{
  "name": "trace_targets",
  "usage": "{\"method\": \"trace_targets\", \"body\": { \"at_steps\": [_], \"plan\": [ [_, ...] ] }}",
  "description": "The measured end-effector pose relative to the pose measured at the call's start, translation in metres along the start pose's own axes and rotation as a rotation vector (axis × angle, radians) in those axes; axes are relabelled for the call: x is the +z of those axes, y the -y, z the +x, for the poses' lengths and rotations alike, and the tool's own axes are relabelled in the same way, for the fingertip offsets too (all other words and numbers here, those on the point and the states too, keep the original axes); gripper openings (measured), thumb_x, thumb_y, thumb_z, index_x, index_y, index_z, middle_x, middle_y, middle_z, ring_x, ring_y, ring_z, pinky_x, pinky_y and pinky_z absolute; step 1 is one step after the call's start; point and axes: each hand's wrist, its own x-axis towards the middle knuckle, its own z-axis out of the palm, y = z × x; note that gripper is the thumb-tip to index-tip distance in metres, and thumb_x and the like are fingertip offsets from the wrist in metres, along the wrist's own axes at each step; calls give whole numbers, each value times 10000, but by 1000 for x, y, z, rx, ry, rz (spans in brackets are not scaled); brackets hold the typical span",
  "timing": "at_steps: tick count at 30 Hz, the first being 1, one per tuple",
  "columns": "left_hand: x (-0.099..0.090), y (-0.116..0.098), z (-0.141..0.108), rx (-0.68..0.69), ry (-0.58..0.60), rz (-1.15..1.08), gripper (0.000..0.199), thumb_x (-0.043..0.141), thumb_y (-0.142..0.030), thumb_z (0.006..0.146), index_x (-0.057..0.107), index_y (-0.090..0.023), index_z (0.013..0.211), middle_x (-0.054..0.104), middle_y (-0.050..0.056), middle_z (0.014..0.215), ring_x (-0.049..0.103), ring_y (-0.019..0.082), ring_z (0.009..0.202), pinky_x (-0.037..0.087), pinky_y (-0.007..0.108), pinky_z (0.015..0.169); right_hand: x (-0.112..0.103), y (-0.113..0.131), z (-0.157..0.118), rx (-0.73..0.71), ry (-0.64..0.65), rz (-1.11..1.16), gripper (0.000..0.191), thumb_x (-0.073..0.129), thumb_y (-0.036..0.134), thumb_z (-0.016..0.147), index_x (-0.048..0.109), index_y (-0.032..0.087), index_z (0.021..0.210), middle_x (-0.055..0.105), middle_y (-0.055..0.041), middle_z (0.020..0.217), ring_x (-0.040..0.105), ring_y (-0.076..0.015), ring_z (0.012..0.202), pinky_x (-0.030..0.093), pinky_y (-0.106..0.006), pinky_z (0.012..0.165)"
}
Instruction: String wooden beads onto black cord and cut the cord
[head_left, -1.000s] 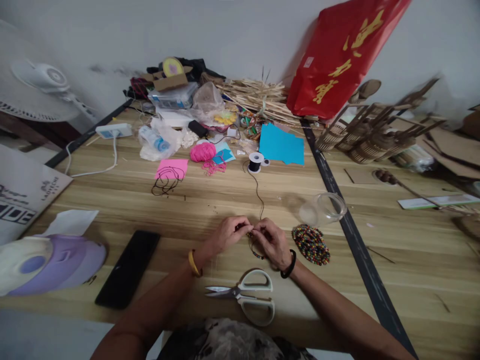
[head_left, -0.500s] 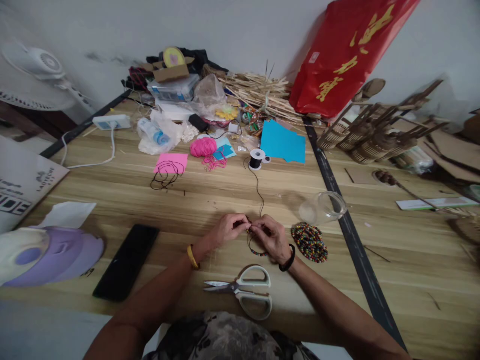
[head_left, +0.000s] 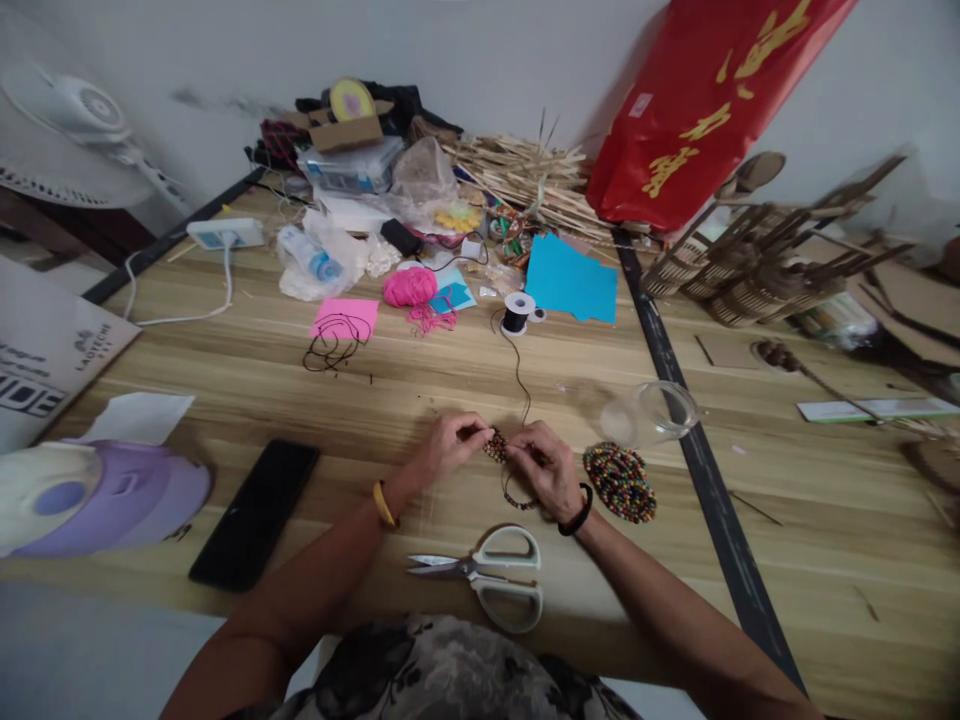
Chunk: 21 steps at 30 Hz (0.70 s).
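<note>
A small cluster of coloured beads [head_left: 495, 444] hangs between my hands above the wooden table. My left hand [head_left: 454, 443] pinches its left side. On the right, my right hand [head_left: 545, 468] has its fingers closed at the cluster's other side, on the dark cord. A loop with beads [head_left: 519, 502] dangles under my right hand. The dark cord [head_left: 520, 375] runs up to a white spool of black cord [head_left: 517, 314]. Beside my right wrist lies a coiled heap of beads [head_left: 621, 482]. Open scissors [head_left: 474, 574] rest nearest my body.
A clear jar [head_left: 660, 413] lies behind the bead heap. At the left are a black phone [head_left: 255, 512] and a purple-and-white object [head_left: 120, 497]. Pink yarn [head_left: 409, 288], blue paper [head_left: 571, 278] and a pink sheet [head_left: 346, 318] lie further back. Woven baskets [head_left: 757, 275] stand at the right.
My hands have moved slightly apart, and more of the bead cluster shows between them. The camera view has shifted a little.
</note>
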Motion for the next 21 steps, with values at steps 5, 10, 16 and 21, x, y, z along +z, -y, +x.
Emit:
{"method": "trace_targets", "body": {
  "at_steps": [5,10,16,21],
  "plan": [
    [-5,11,4,-29,-48,-41,203,554,-282,805,618,-119,702,604,7,635,520,106,606,402,206,578,1,-6,0,118,-9,68,165,591,332,846,626,182,789,580,-10,703,502,-126,602,409,-242,551],
    [-14,6,3,-70,37,-37,111,612,-221,747,630,-112,756,645,32,694,557,112,634,439,219,607,2,-8,1,184,-28,102,176,615,348,820,632,173,817,592,-7,689,509,-125,604,417,-235,557],
    [-21,6,1,-112,152,118,190,648,-148,685,639,-120,873,593,1,687,523,95,608,434,206,577,2,-10,4,196,-38,140,184,592,341,831,617,166,780,586,-16,711,518,-125,615,418,-233,554],
    [-17,3,0,-63,152,321,221,647,-107,688,643,-138,908,591,18,786,532,112,685,444,223,644,2,-12,4,195,-40,159,170,595,321,827,612,159,780,571,-14,717,510,-124,625,414,-236,572]
  ]
}}
